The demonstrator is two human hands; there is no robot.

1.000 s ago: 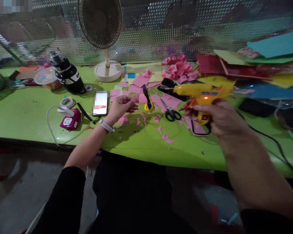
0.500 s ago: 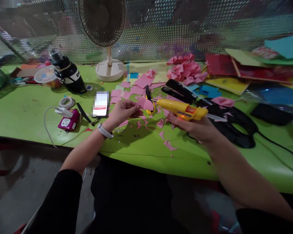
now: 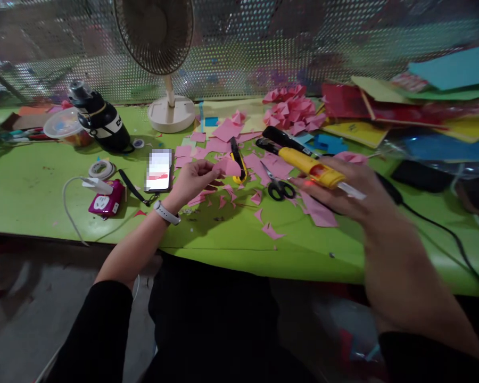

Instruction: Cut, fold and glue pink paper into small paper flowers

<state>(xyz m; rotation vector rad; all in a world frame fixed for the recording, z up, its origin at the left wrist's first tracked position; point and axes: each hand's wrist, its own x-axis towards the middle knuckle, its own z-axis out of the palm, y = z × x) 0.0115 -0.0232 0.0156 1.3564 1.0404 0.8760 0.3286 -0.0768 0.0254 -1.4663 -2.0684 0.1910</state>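
Observation:
My left hand point(image 3: 191, 181) is closed in a pinch on a small folded pink paper piece point(image 3: 228, 167) just above the green table point(image 3: 43, 202). My right hand point(image 3: 343, 194) grips a yellow hot glue gun point(image 3: 309, 166) whose nozzle points left and away; its orange light glows. The gun's tip is a short way right of the pink piece, not touching it. Black scissors point(image 3: 280, 186) and a yellow utility knife point(image 3: 237, 158) lie between the two hands among loose pink paper scraps point(image 3: 263, 215).
A phone point(image 3: 158, 170), tape roll point(image 3: 101, 169), magenta power strip point(image 3: 106, 200), black bottle point(image 3: 101, 119) and desk fan point(image 3: 165, 69) stand on the left. Pink folded paper pile point(image 3: 291, 109), black stapler point(image 3: 281, 138) and coloured card sheets point(image 3: 423, 106) crowd the back right. A black cord point(image 3: 443, 229) trails right.
The glue gun came left to the pink piece half a second ago, then drew back to the right and tilted away. My left hand kept its pinch on the paper.

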